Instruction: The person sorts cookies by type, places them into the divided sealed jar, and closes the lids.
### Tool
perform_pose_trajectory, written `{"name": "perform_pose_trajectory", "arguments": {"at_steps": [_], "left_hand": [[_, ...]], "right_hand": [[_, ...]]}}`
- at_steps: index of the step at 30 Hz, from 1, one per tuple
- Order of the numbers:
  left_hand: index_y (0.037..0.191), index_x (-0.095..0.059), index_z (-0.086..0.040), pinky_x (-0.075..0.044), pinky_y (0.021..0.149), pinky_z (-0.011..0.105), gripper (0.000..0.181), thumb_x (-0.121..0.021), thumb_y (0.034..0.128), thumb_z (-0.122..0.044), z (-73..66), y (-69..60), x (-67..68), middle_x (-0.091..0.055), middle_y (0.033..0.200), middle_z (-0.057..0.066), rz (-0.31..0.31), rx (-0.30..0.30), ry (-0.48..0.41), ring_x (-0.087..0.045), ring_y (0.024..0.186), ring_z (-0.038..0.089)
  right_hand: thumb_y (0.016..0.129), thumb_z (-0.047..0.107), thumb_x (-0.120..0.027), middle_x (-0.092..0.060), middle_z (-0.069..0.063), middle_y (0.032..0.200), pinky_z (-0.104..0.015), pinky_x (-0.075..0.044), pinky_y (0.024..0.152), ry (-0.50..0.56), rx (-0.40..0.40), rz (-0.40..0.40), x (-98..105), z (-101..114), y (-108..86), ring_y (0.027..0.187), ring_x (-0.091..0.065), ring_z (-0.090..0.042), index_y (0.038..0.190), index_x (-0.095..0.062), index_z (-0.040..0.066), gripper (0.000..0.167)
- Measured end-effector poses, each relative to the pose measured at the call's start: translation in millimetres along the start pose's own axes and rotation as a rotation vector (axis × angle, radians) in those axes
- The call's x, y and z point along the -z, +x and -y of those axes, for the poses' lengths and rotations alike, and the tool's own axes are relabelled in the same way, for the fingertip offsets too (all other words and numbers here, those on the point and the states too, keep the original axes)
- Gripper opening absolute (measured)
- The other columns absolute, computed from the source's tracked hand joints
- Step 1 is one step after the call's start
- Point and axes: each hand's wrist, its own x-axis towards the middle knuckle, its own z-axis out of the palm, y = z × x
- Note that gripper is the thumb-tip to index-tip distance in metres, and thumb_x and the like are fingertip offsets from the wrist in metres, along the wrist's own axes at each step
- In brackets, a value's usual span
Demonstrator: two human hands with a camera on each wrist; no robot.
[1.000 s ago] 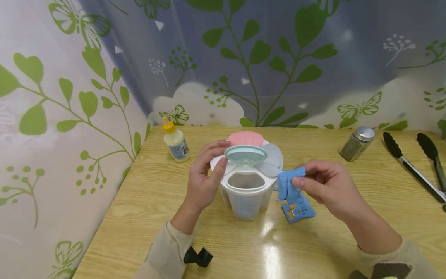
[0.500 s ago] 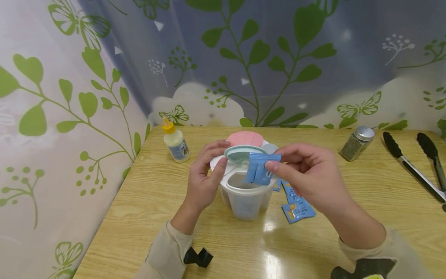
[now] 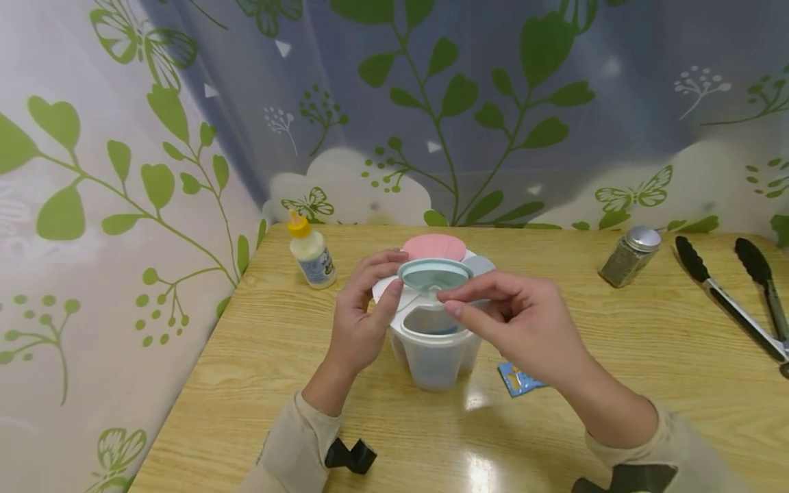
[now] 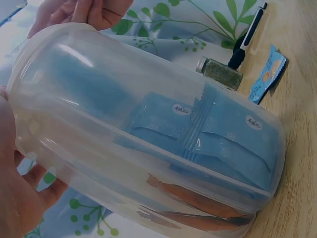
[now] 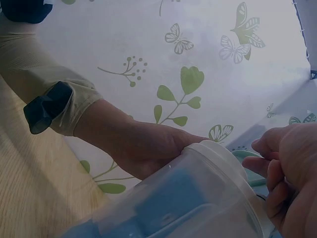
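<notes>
A clear plastic storage container with a white top stands on the table, its teal flap raised over the front opening. My left hand holds the container's left rim, thumb and fingers around it. Above the opening is my right hand, thumb and forefinger slightly apart with nothing between them. Blue snack packets lie at the container's bottom; a blurred blue packet is higher up inside. Brown packets sit in another compartment. One blue packet on the table is partly hidden by my right hand.
A squeeze bottle with a yellow cap stands behind at left. To the right are a glass jar of green flakes and black-tipped tongs. A patterned curtain hangs along the table's back edge.
My right hand carried a blue packet leftward from beside the container to above its opening and let it go inside. My left hand stayed on the rim.
</notes>
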Motion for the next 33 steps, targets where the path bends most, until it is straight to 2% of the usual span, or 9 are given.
{"name": "perform_pose_trajectory", "arguments": {"at_steps": [4, 10, 19, 22, 27, 33], "left_hand": [[0.113, -0.065, 0.003, -0.052, 0.097, 0.027, 0.02, -0.055, 0.0968, -0.004, -0.7, 0.0, 0.2, -0.061, 0.129, 0.017, 0.001, -0.003, 0.001, -0.054, 0.128, 0.025], [0.112, -0.065, 0.004, -0.051, 0.1, 0.029, 0.02, -0.055, 0.0979, -0.007, -0.2, -0.4, -0.3, -0.061, 0.129, 0.018, -0.002, -0.009, -0.008, -0.054, 0.129, 0.026], [0.112, -0.065, 0.004, -0.05, 0.102, 0.032, 0.021, -0.055, 0.0978, -0.008, -0.4, -0.3, -0.4, -0.061, 0.129, 0.018, -0.005, -0.008, -0.009, -0.054, 0.128, 0.025], [0.112, -0.065, 0.004, -0.051, 0.1, 0.031, 0.02, -0.055, 0.0975, -0.007, -0.1, -0.2, -0.1, -0.061, 0.129, 0.019, -0.005, -0.01, -0.012, -0.054, 0.128, 0.025], [0.112, -0.065, 0.004, -0.052, 0.098, 0.029, 0.02, -0.056, 0.0973, -0.007, 0.2, -0.1, -0.1, -0.06, 0.129, 0.019, -0.007, -0.014, -0.017, -0.054, 0.128, 0.025], [0.112, -0.065, 0.004, -0.052, 0.098, 0.028, 0.021, -0.056, 0.0975, -0.008, -0.2, 0.0, -0.2, -0.061, 0.129, 0.019, -0.006, -0.011, -0.015, -0.054, 0.129, 0.026]], "right_hand": [[0.088, 0.001, -0.072, -0.077, 0.011, 0.095, -0.026, -0.028, 0.036, -0.012, -0.003, -0.013, 4, -4, -1.8, 0.04, -0.033, -0.012, 0.098, -0.074, 0.011, 0.014], [0.088, -0.003, -0.071, -0.077, 0.007, 0.097, -0.029, -0.024, 0.035, 0.065, -0.02, -0.03, 16, -9, -9.2, 0.042, -0.032, -0.013, 0.1, -0.073, 0.006, 0.015], [0.087, -0.012, -0.066, -0.077, 0.007, 0.099, -0.032, -0.025, 0.034, 0.168, -0.04, -0.066, 42, -22, -24.5, 0.05, -0.054, -0.005, 0.099, -0.071, 0.007, 0.024], [0.086, -0.015, -0.064, -0.077, 0.007, 0.099, -0.032, -0.024, 0.034, 0.167, -0.036, -0.055, 47, -28, -28.6, 0.05, -0.056, -0.006, 0.099, -0.071, 0.007, 0.027], [0.086, -0.015, -0.064, -0.076, 0.005, 0.1, -0.032, -0.025, 0.034, 0.129, -0.039, -0.019, 56, -40, -34.6, 0.046, -0.046, -0.01, 0.101, -0.07, 0.004, 0.025], [0.089, -0.01, -0.065, -0.076, 0.006, 0.101, -0.032, -0.026, 0.035, 0.045, -0.102, 0.026, 68, -58, -42.0, 0.046, -0.038, -0.015, 0.103, -0.069, 0.003, 0.02]]}}
